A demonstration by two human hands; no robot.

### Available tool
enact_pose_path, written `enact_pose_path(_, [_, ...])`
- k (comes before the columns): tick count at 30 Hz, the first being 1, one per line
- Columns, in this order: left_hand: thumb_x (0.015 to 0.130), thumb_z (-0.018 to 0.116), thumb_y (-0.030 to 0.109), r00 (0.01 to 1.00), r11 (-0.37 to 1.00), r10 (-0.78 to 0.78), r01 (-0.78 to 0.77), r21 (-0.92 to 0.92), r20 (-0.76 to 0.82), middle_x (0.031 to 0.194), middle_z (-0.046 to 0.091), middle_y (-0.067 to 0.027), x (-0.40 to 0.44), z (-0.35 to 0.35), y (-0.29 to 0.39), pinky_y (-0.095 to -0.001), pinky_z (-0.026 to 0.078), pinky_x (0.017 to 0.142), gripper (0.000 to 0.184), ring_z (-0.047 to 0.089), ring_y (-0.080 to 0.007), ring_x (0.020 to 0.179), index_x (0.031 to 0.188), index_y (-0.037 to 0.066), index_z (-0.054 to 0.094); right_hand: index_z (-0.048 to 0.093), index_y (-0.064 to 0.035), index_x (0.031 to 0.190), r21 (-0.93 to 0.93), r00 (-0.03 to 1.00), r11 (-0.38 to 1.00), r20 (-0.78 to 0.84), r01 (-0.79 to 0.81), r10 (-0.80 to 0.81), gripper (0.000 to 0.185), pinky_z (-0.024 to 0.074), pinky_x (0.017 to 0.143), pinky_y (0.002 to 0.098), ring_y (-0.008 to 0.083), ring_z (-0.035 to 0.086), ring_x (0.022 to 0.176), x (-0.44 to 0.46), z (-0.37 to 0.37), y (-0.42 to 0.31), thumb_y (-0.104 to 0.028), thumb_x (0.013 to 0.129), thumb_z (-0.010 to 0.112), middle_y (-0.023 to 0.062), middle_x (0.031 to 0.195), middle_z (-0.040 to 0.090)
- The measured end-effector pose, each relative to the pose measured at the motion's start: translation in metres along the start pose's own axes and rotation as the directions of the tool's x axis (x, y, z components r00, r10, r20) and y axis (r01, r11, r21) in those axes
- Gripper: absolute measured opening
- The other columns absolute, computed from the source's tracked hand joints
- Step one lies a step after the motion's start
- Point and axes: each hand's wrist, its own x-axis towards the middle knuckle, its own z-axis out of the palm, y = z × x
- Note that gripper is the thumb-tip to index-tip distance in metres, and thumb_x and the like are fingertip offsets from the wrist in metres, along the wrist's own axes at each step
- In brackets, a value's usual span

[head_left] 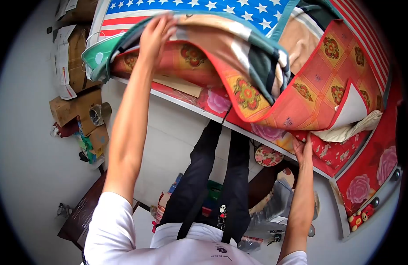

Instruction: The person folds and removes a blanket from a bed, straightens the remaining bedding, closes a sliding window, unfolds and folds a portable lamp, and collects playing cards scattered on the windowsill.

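Across the bed lies a plaid blanket (243, 51) in beige, white and dark green with a teal border, bunched and lifted along the near side. My left hand (156, 37) is closed on its raised near edge, the fingertips slightly blurred. Under the blanket is an orange-red patterned mat (316, 81), its near edge curling up and one corner folded back to show a whitish underside. My right hand (303, 149) is at the bed's near edge, fingers closed at the red floral bedding (330, 150) just below the mat. Its fingertips are partly hidden.
A stars-and-stripes sheet (199, 6) covers the far part of the bed. Cardboard boxes (82, 108) are stacked by the left wall. A round floral stool (269, 155) stands below the bed edge. A red floral panel (367, 185) is at the right.
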Motion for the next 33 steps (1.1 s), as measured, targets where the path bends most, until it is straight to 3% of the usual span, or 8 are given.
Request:
enact_pose_path(6, [0.102, 0.053, 0.039, 0.714, 0.768, -0.613, 0.439, -0.465, -0.338, 0.104, 0.066, -0.0104, -0.187, -0.079, -0.144, -0.0275, 0.056, 0.065, 0.037, 0.066, -0.0191, 0.091, 0.113, 0.004, 0.056, 0.042, 0.0006, 0.141, -0.742, 0.893, 0.670, 0.297, -0.008, 0.339, 0.071, 0.0569, 0.084, 0.0333, 0.0299, 0.063, 0.116, -0.068, 0.056, -0.005, -0.047, 0.094, 0.065, 0.0217, 0.133, 0.058])
enact_pose_path(12, [0.087, 0.057, 0.070, 0.655, 0.420, -0.735, 0.237, -0.876, -0.175, 0.144, 0.042, -0.0257, -0.149, -0.058, -0.138, -0.0530, 0.035, 0.114, 0.108, 0.038, -0.0401, 0.139, 0.155, 0.002, 0.007, 0.041, -0.0084, 0.145, 0.120, 0.808, 0.966, 0.577, -0.228, 0.119, 0.067, 0.0419, 0.106, 0.0539, 0.0328, 0.049, 0.132, -0.081, 0.147, 0.002, -0.043, 0.094, 0.066, 0.0129, 0.142, 0.053])
enact_pose_path(15, [0.091, 0.063, 0.055, 0.576, 0.545, -0.791, 0.509, -0.666, -0.207, 0.141, 0.050, -0.0157, -0.095, -0.073, -0.136, -0.0490, 0.040, 0.110, 0.079, 0.049, -0.0342, 0.129, 0.145, 0.005, 0.036, 0.047, -0.0082, 0.140, 0.120, 0.983, 0.992, 0.175, 0.027, -0.048, 0.055, 0.0403, 0.109, 0.0517, 0.0301, 0.051, 0.129, -0.061, 0.161, 0.005, -0.035, 0.095, 0.065, 0.0106, 0.138, 0.056])
enact_pose_path(21, [0.094, 0.064, 0.023, 0.768, 0.934, -0.358, 0.290, -0.210, -0.530, 0.116, 0.066, -0.0065, -0.022, -0.056, -0.022, -0.0402, 0.054, 0.089, 0.029, 0.063, -0.0205, 0.106, 0.117, 0.007, 0.062, 0.051, -0.0007, 0.132, 0.036, 0.824, 0.860, 0.266, 0.510, -0.500, 0.042, 0.0451, 0.105, 0.0405, 0.0247, 0.056, 0.122, -0.126, 0.234, -0.110, -0.022, 0.097, 0.061, 0.0135, 0.131, 0.059])
enact_pose_path(25, [0.096, 0.062, 0.041, 0.961, 0.967, -0.079, 0.009, -0.256, -0.264, 0.115, 0.062, -0.0099, 0.026, -0.033, 0.034, -0.0393, 0.046, 0.097, 0.043, 0.058, -0.0236, 0.107, 0.119, 0.005, 0.059, 0.038, 0.0115, 0.139, 0.103, 0.735, 0.760, 0.201, 0.641, -0.647, 0.054, 0.0298, 0.120, 0.0452, 0.0335, 0.043, 0.136, -0.110, 0.324, -0.191, -0.025, 0.101, 0.053, 0.0241, 0.141, 0.047])
enact_pose_path(27, [0.096, 0.056, 0.056, 0.996, 0.947, -0.083, 0.071, -0.313, -0.026, 0.162, 0.007, -0.0261, 0.055, -0.032, 0.033, -0.0389, 0.017, 0.123, 0.101, 0.010, -0.0303, 0.152, 0.152, -0.012, 0.007, 0.021, 0.0137, 0.147, 0.172, 0.612, 0.875, 0.653, 0.453, -0.446, 0.071, 0.0278, 0.121, 0.0451, 0.0349, 0.036, 0.141, -0.056, 0.324, -0.235, -0.029, 0.101, 0.055, 0.0266, 0.153, 0.032])
enact_pose_path(29, [0.094, 0.063, 0.017, 0.944, 0.979, 0.031, -0.096, -0.181, -0.330, 0.118, 0.066, -0.0089, 0.047, -0.035, -0.012, -0.0401, 0.048, 0.098, 0.031, 0.061, -0.0198, 0.111, 0.120, 0.000, 0.057, 0.026, 0.0145, 0.146, 0.179, 0.742, 0.861, 0.443, 0.476, -0.503, 0.070, 0.0284, 0.121, 0.0427, 0.0322, 0.037, 0.141, -0.063, 0.365, -0.215, -0.028, 0.100, 0.058, 0.0246, 0.151, 0.037])
enact_pose_path(33, [0.083, 0.068, 0.002, 0.676, 0.924, -0.297, 0.383, -0.023, -0.675, 0.093, 0.063, -0.0124, -0.014, -0.074, -0.123, -0.0266, 0.055, 0.066, 0.029, 0.064, -0.0179, 0.082, 0.110, -0.002, 0.056, 0.052, 0.0077, 0.133, -0.317, 0.467, 0.344, 0.561, 0.884, -0.684, 0.047, 0.0455, 0.103, 0.0289, 0.0183, 0.059, 0.118, -0.046, 0.344, -0.164, -0.020, 0.097, 0.065, 0.0144, 0.126, 0.062])
